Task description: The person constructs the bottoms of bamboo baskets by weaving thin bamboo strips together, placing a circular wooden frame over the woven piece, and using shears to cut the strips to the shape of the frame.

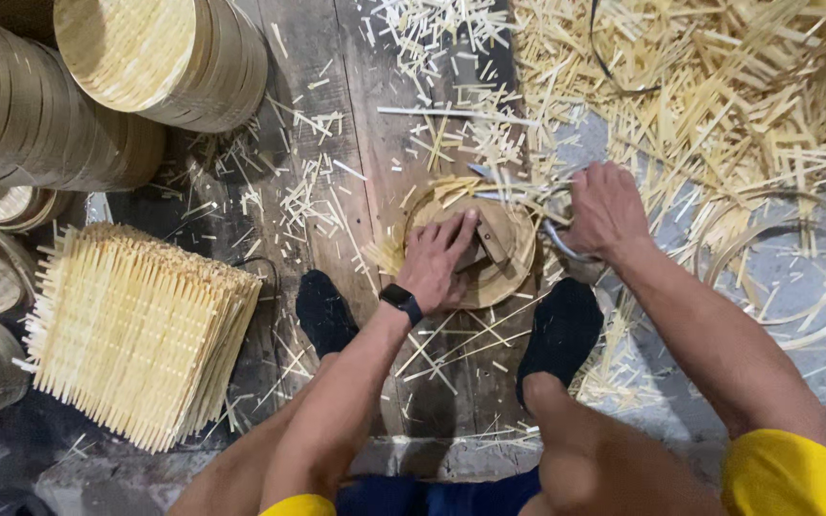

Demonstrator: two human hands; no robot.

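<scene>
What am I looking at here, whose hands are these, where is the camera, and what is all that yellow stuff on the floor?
There is no machine here. The one picture comes from a camera worn on a person's head, looking down at their own arms, knees and feet in dark socks. The left hand, with a dark watch on the wrist, presses flat on a round bamboo tray lying on the wooden floor between the feet. The right hand grips a metal tool at the tray's edge; most of it is hidden, so I cannot tell what kind. Pale bamboo offcuts are scattered all around, thickest at the upper right. To the left lies a stack of woven mats, and above it stacks of round baskets. Thin bamboo hoops lie at the right.
</scene>
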